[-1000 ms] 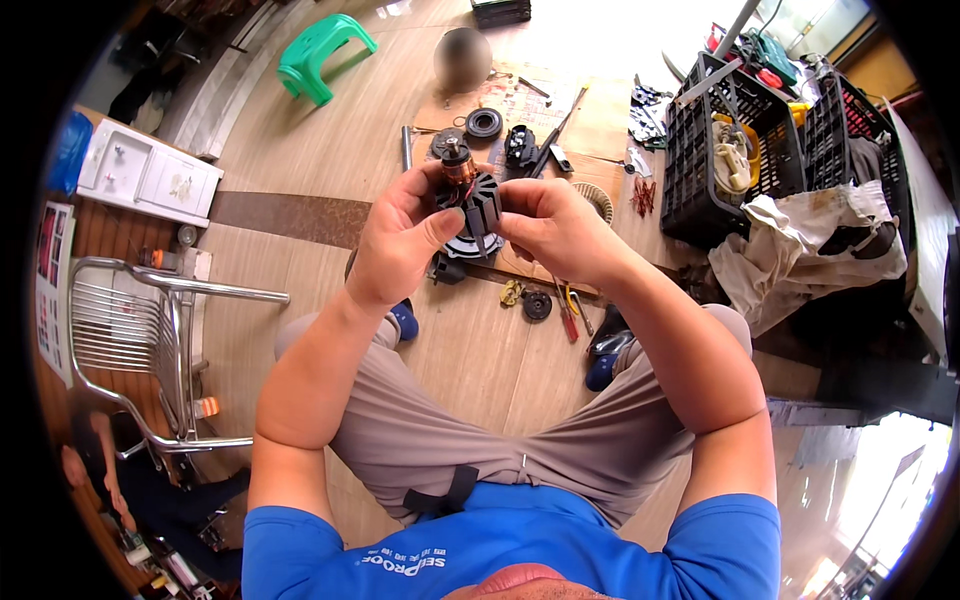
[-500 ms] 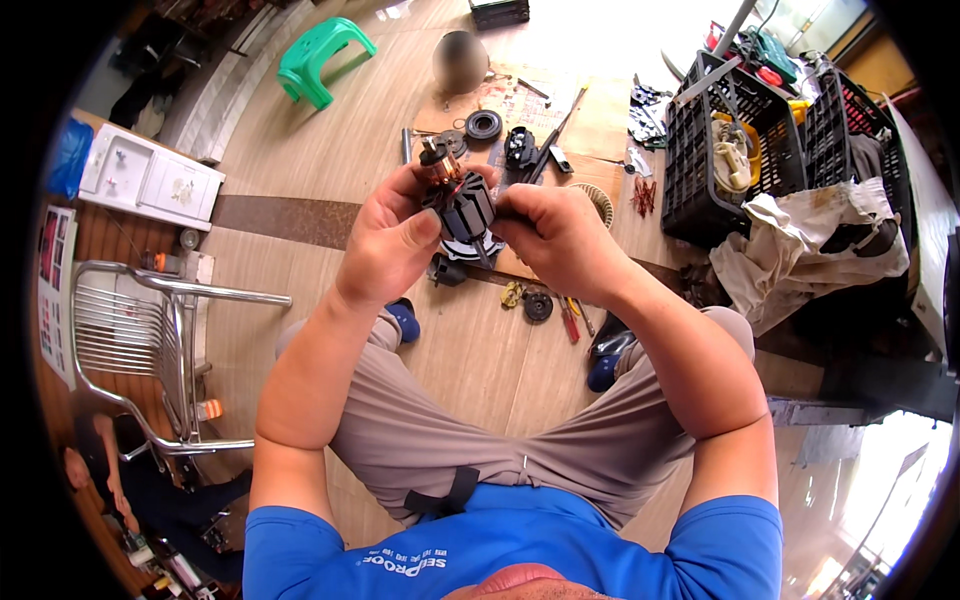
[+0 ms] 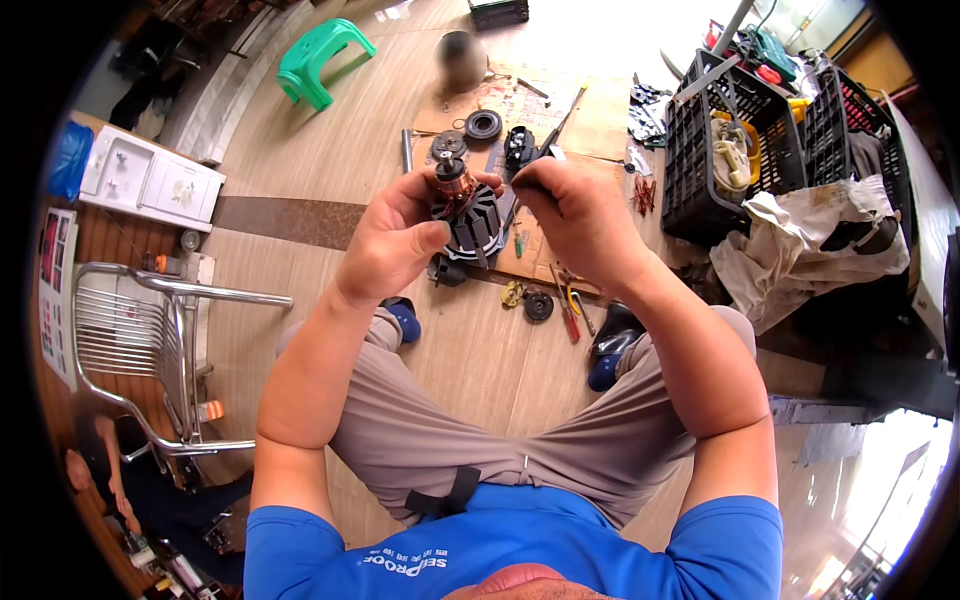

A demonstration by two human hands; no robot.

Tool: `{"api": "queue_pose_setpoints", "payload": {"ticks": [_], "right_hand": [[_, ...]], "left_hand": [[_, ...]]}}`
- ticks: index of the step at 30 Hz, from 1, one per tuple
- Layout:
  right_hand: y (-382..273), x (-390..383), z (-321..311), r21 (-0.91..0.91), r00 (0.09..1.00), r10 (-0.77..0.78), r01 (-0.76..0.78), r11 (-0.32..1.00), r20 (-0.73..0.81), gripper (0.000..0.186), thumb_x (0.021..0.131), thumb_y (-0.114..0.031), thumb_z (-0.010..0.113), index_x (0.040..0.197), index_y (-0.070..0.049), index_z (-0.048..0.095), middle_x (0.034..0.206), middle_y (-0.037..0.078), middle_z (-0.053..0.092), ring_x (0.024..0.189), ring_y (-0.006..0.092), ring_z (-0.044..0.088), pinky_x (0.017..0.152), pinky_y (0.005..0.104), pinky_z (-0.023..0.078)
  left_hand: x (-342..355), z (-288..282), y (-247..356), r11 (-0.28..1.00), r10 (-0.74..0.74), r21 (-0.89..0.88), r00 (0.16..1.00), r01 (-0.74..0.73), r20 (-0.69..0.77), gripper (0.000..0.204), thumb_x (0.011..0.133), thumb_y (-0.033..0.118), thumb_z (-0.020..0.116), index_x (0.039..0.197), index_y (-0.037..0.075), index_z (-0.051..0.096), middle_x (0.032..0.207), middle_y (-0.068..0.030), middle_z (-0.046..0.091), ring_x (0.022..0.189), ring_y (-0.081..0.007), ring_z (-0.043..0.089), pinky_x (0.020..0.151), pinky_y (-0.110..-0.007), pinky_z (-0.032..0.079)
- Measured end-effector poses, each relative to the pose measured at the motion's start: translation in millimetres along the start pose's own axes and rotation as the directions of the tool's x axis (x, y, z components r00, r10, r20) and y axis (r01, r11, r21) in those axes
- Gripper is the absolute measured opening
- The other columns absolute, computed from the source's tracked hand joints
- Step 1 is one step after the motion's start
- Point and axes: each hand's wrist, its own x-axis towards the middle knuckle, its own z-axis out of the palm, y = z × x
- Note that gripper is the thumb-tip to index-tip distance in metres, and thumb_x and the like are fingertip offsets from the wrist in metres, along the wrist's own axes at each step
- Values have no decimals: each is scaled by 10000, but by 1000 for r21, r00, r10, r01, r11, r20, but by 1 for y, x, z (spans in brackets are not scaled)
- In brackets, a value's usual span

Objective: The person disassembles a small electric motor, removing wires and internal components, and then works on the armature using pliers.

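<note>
A motor armature (image 3: 472,228) with a dark slotted core, copper windings and a commutator at its upper end is held over the work area. My left hand (image 3: 385,240) is closed around its left side, thumb across the core. Just right of the armature is my right hand (image 3: 588,212), apart from the core, its thumb and fingers pinched together. Whatever is in that pinch, if anything, is too small to make out. Below the armature, a black motor part (image 3: 447,270) lies partly hidden on the floor.
Cardboard (image 3: 590,105) on the floor bears a dark ring (image 3: 483,125), a black housing part (image 3: 520,148) and tools. Screwdrivers (image 3: 570,318) lie near my right foot. Black crates (image 3: 690,150) stand right, a green stool (image 3: 325,60) far left, a metal chair (image 3: 130,330) left.
My right hand has drawn away from the core to the right. The armature has turned in my left hand, its commutator end now more upright and its slots facing me.
</note>
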Motion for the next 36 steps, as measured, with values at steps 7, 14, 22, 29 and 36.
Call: {"api": "queue_pose_setpoints", "payload": {"ticks": [7, 14, 22, 29, 36], "right_hand": [[3, 1, -9, -119, 998, -61, 60, 991, -8, 90, 882, -104, 631, 888, -16, 614, 827, 179, 645, 807, 368, 638, 716, 437, 506], [3, 1, -5, -57, 999, -2, 4, 998, 44, 106, 883, -110, 641, 891, -5, 624, 821, 185, 649, 784, 363, 642, 697, 421, 506], [1, 1, -11, 58, 996, 44, -49, 997, 83, 106, 875, -89, 654, 917, 7, 635, 813, 181, 655, 742, 334, 645, 665, 390, 502], [-4, -5, -9, 228, 970, -68, 13, 974, 232, 105, 857, -75, 657, 933, -4, 643, 826, 172, 659, 752, 329, 651, 672, 374, 516], [7, -9, 10, -75, 961, 19, 2, 997, 278, 113, 871, -81, 637, 944, 4, 638, 847, 205, 661, 809, 366, 647, 715, 397, 511]], "left_hand": [[-4, 6, 11, 938, -107, 322, 991, 126, -77, 526, 855, 126, 740, 1301, -16, 500, 1336, -159, 565, 1225, -222, 556, 1051, -355, 445], [-9, 3, 11, 941, -153, 298, 987, 163, -57, 538, 852, 72, 731, 1319, -39, 488, 1311, -133, 585, 1174, -182, 578, 1027, -327, 460], [-3, -5, 16, 854, -61, 483, 959, 193, -276, 456, 854, -37, 690, 1279, -77, 528, 1131, -77, 652, 1006, -114, 617, 894, -258, 514], [-1, 0, 14, 887, 129, 453, 891, 92, -435, 408, 882, -5, 684, 1258, -73, 542, 1102, -74, 663, 988, -109, 617, 893, -249, 506], [0, -24, 15, 969, 184, 228, 891, -94, -415, 384, 941, 54, 622, 1296, -44, 514, 1237, -124, 612, 1097, -187, 611, 970, -323, 494]]}}
